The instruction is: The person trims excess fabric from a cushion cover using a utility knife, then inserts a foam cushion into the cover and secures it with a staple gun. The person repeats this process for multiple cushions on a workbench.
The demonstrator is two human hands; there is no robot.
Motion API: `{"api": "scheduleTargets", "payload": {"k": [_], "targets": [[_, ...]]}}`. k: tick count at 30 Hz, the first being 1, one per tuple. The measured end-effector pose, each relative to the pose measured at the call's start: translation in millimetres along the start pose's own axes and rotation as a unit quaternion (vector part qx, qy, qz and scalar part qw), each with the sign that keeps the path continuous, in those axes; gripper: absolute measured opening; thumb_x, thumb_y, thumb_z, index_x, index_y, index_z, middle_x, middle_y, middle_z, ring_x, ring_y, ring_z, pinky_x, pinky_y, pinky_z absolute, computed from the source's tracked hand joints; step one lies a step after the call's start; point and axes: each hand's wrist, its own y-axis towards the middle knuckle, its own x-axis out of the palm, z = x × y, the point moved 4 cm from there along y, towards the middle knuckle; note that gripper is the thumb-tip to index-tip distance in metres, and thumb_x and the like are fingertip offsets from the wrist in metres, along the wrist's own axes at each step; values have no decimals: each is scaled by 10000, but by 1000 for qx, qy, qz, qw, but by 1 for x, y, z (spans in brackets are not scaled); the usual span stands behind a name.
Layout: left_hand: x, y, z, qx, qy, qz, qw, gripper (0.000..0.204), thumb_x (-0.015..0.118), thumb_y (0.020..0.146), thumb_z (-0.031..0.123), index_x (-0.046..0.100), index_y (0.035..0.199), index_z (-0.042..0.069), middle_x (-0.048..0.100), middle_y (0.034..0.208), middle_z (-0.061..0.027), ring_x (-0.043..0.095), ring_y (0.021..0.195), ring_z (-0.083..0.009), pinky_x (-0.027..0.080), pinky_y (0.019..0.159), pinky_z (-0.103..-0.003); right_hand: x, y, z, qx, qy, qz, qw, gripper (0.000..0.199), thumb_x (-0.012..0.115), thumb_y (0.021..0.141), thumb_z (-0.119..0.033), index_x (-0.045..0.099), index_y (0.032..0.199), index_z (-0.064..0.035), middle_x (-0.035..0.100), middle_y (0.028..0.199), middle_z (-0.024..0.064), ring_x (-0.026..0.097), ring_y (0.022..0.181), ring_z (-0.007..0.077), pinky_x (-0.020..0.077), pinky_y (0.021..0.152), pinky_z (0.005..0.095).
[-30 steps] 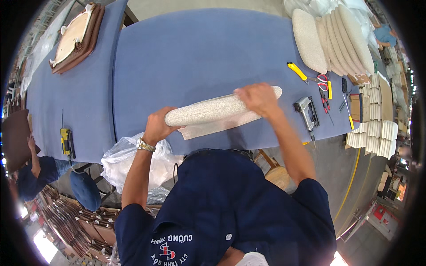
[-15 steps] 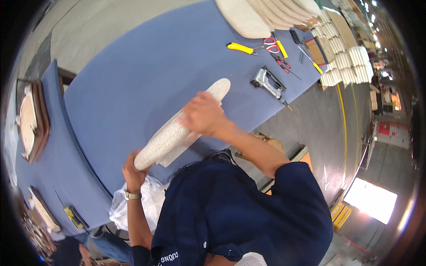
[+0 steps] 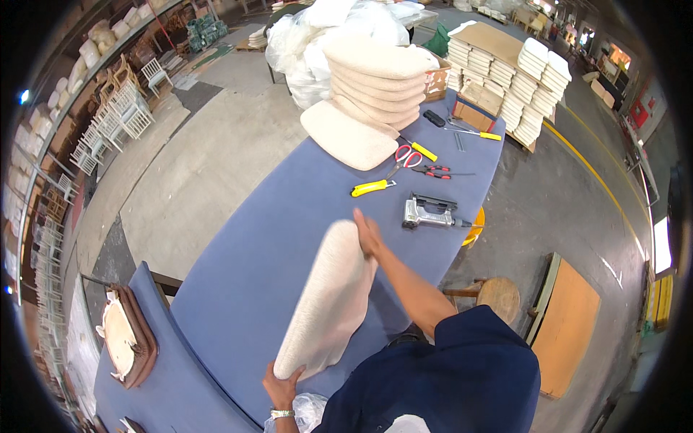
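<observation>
Both hands grip a cream fabric-covered seat cushion (image 3: 325, 303), tilted up on its side above the blue padded table (image 3: 238, 274). My left hand (image 3: 280, 388), with a metal-banded watch on the wrist, clasps the near lower corner. My right hand (image 3: 368, 237) holds the far right edge, its thumb pointing up past the rim. The cushion's broad face and rounded edge are visible. Beyond it lie a yellow utility knife (image 3: 372, 188), red-handled scissors (image 3: 406, 157), pliers (image 3: 435, 172) and a silver staple gun (image 3: 429, 211).
A stack of matching cushions (image 3: 375, 94) stands at the table's far end, beside screwdrivers (image 3: 480, 133) and a small box (image 3: 476, 112). Brown cushions (image 3: 133, 335) rest on a second blue surface at left. A wooden stool (image 3: 498, 299) stands right of the table.
The cushion has turned to stand more steeply, showing its broad face. My right hand has shifted from its upper side to the far right edge. The view has tilted upward.
</observation>
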Motion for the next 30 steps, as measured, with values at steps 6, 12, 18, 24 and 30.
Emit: {"api": "scheduleTargets", "payload": {"k": [6, 12, 18, 24, 30], "targets": [[10, 41, 121, 175, -221, -39, 959, 622, 842, 834, 372, 607, 1198, -75, 707, 1074, -160, 676, 961, -221, 543, 819, -377, -49, -58, -290, -290, -249, -88, 920, 777, 383, 997, -629, 743, 731, 6, 716, 801, 260, 706, 868, 443, 531, 815, 528], [-31, 75, 260, 360, -244, 140, 889, 489, 505, 1083, 362, 658, 1183, -91, 688, 923, -120, 627, 810, -183, 499, 727, -306, -29, -164, -283, -474, -309, -63, 822, 559, 481, 1010, -496, 711, 714, -81, 681, 656, 127, 683, 690, 338, 488, 602, 486], [-37, 86, 245, 347, -1, 175, 922, 456, 439, 1101, 254, 769, 976, -36, 654, 664, -128, 569, 559, -197, 422, 537, -375, -50, -173, -272, -494, -260, -80, 826, 414, 586, 975, -472, 688, 836, -96, 717, 779, 90, 697, 772, 311, 502, 614, 481], [-31, 87, 237, 380, -93, 217, 894, 484, 429, 1105, 292, 757, 992, -46, 687, 747, -116, 612, 640, -201, 459, 595, -342, -89, -156, -245, -358, -93, -216, 904, 468, 772, 840, -490, 729, 1039, -68, 752, 992, 122, 711, 922, 319, 536, 828, 415], [-8, 106, 206, 305, -341, -56, 888, 623, 583, 998, 539, 716, 1086, -63, 737, 971, -127, 665, 899, -204, 520, 824, -373, -98, -141, -215, -237, 56, -253, 936, 429, 856, 793, -338, 747, 1092, -50, 743, 1035, 95, 680, 967, 182, 527, 882, 339]]}}
